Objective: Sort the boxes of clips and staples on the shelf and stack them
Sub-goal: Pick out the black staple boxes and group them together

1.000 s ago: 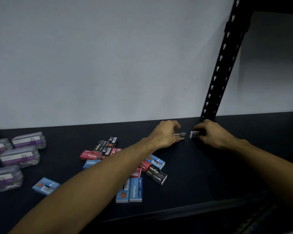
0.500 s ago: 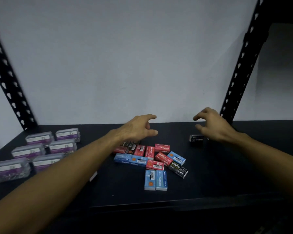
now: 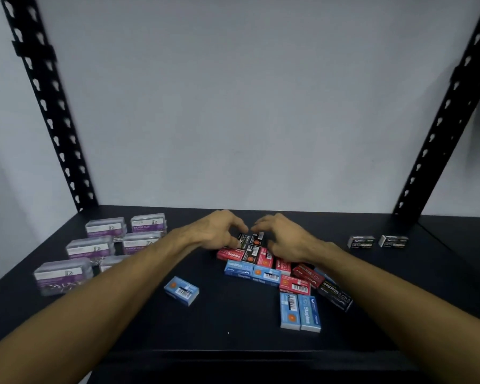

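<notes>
Clear paper-clip boxes (image 3: 103,246) sit far left on the shelf (image 3: 233,322): rigid, probably slick, best held by the long sides. Staple boxes (image 3: 263,268) lie heaped at centre, likely dense, crushable card; two black ones (image 3: 377,241) are sorted far right. Left hand (image 3: 216,231) and right hand (image 3: 284,239) curl over the black boxes (image 3: 251,242) at the heap's far edge; whether either actually pinches one cannot be told, fingertips hidden.

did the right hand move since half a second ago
Yes. The right hand has moved left, away from the right-hand black perforated shelf upright and the sorted black staple boxes, onto the mixed pile of red, blue and black staple boxes.
</notes>
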Motion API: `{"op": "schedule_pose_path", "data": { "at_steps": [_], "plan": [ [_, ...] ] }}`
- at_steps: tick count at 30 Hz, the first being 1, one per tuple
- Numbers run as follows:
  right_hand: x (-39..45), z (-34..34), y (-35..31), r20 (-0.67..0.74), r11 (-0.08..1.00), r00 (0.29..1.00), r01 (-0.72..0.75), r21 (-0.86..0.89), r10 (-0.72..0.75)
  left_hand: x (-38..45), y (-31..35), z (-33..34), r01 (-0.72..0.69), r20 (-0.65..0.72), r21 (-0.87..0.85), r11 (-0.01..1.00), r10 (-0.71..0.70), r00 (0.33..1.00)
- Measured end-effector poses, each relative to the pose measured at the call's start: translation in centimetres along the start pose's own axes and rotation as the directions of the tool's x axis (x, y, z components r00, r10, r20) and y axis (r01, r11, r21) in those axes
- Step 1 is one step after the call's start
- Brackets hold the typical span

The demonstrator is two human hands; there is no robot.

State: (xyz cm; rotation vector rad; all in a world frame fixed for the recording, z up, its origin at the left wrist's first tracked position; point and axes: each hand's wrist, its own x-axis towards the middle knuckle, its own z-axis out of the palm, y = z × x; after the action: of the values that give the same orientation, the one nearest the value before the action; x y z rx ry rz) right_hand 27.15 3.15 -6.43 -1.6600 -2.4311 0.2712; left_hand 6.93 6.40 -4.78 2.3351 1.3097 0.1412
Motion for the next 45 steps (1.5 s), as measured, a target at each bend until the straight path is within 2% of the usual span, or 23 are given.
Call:
{"op": "schedule_pose_path", "data": {
  "at_steps": [6,12,18,24,28,33,37,42,45],
  "plan": [
    [0.7,0.0,1.2,0.056,0.998,0.998,-0.032,0.047,0.029,1.2,-0.4,0.3,-0.037,0.047,-0.037,0.999,0.038,0.998],
    [0.2,-0.6,1.8,0.034,0.996,0.998,-0.059,-0.072,0.061,1.3,-0.8,0.2,-0.049,0.097,-0.006,0.999,0.049,0.994],
    [0.8,-0.5,0.9,0.12,0.996,0.99,0.075,-0.044,-0.07,0.9,-0.6,-0.6,-0.068,0.181,0.067,0.995,0.055,0.982],
    [0.9,-0.9,1.2,0.123,0.982,0.992,0.012,-0.187,0.012,1.0,-0.9,-1.6,-0.06,0.245,0.094,0.994,0.036,0.969],
    [0.7,-1.0,1.5,0.098,0.981,0.995,-0.013,-0.193,0.032,1.3,-1.2,-1.7,-0.048,0.251,0.066,0.997,0.03,0.968],
    [0.3,-0.7,2.1,0.065,0.99,0.995,-0.066,-0.123,0.074,1.5,-2.0,-1.3,-0.005,0.211,-0.007,1.0,0.006,0.978],
    [0.0,-0.5,2.7,0.058,0.993,0.992,-0.117,0.009,0.116,1.5,-2.4,-1.0,0.059,0.168,-0.126,0.99,-0.037,0.985],
    [-0.3,-0.7,2.9,0.069,0.961,0.984,-0.174,0.215,0.163,1.9,-2.6,-0.8,0.13,0.13,-0.159,0.979,-0.109,0.985],
    [-0.2,-0.3,3.0,0.019,0.951,0.983,-0.179,0.253,0.181,2.1,-2.6,-0.5,0.177,0.093,-0.191,0.965,-0.162,0.982]
  ]
}}
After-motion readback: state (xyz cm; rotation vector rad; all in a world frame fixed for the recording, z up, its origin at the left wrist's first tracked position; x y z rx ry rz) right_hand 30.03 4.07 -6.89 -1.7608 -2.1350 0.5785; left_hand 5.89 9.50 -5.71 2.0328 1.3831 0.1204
